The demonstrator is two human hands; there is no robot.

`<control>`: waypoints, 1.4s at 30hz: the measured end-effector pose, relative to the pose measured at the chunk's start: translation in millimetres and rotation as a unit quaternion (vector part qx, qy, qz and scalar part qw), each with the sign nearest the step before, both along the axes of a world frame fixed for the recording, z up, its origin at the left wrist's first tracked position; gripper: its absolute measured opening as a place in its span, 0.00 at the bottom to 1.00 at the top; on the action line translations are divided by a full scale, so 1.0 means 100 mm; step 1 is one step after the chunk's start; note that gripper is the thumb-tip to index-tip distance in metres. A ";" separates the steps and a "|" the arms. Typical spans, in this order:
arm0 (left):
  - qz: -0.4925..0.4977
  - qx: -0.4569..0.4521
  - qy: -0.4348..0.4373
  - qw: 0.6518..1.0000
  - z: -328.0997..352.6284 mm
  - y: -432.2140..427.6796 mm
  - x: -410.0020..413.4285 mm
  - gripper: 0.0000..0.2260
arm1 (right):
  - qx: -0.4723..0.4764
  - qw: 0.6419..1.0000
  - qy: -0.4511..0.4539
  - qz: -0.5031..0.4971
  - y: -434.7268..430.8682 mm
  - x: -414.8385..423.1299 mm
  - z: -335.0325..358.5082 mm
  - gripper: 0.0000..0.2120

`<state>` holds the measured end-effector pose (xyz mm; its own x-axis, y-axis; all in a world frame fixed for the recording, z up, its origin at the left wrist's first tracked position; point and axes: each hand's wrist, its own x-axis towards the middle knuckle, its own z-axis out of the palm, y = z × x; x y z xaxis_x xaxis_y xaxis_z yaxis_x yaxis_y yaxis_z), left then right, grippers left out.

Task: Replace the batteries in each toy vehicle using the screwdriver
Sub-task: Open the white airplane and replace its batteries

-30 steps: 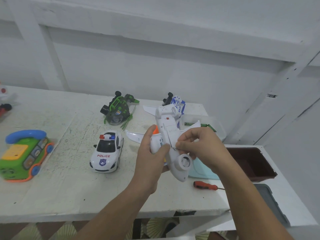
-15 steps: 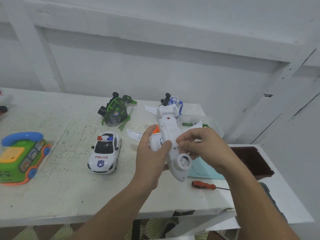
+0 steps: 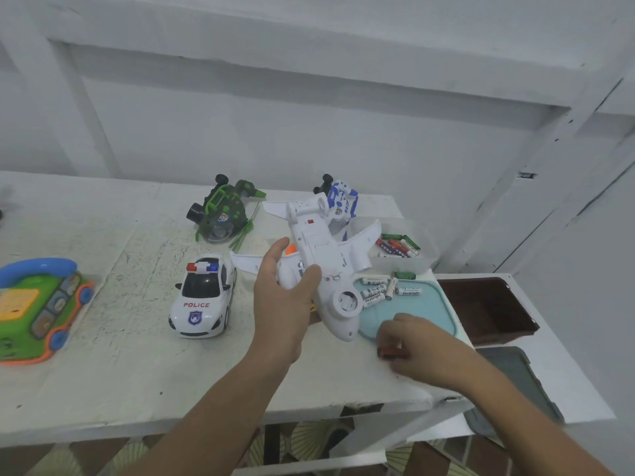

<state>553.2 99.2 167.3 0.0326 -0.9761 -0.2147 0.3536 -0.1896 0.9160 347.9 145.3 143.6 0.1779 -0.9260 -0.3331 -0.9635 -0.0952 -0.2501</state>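
The toy airplane (image 3: 319, 266) is hanging belly-up over the middle of the white table (image 3: 120, 372), nose toward the near edge. The left hand (image 3: 285, 304) is wrapping thumb and fingers around its fuselage. The right hand (image 3: 417, 348) is reaching down at the near right, fingers curling over the red handle of the screwdriver (image 3: 390, 353), which is lying just beside the teal tray (image 3: 433, 317). The shaft is hiding under the hand.

To my eye the person is fetching the driver for the battery cover. It is looking wise to be getting the whole handle into the palm before lifting, and to be keeping the plane's belly level so the tip is meeting the screw squarely. I cannot make out the screw itself.

The screwdriver is sitting close to the table's near edge, so a fumble is risking a drop. Loose white batteries (image 3: 381, 290) are lying on the tray's far end, near the plane's nose, and could roll if nudged. The best working room is seeming to lie between the police car (image 3: 202, 297) and the tray.
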 end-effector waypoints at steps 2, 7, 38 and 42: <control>0.001 0.003 -0.002 1.000 0.00 0.01 0.00 0.25 | -0.043 0.998 0.035 0.013 0.01 0.00 -0.13 0.09; -0.004 0.000 -0.003 1.000 0.01 0.03 -0.01 0.26 | -0.079 0.991 0.089 0.065 -0.01 0.02 -0.14 0.08; -0.008 0.003 0.009 1.000 -0.01 0.03 -0.02 0.27 | -0.478 0.800 -0.360 0.036 -0.11 0.72 0.98 0.14; -0.010 0.004 0.011 1.000 -0.01 0.03 -0.02 0.27 | -0.485 0.803 -0.344 0.038 -0.12 0.70 0.95 0.12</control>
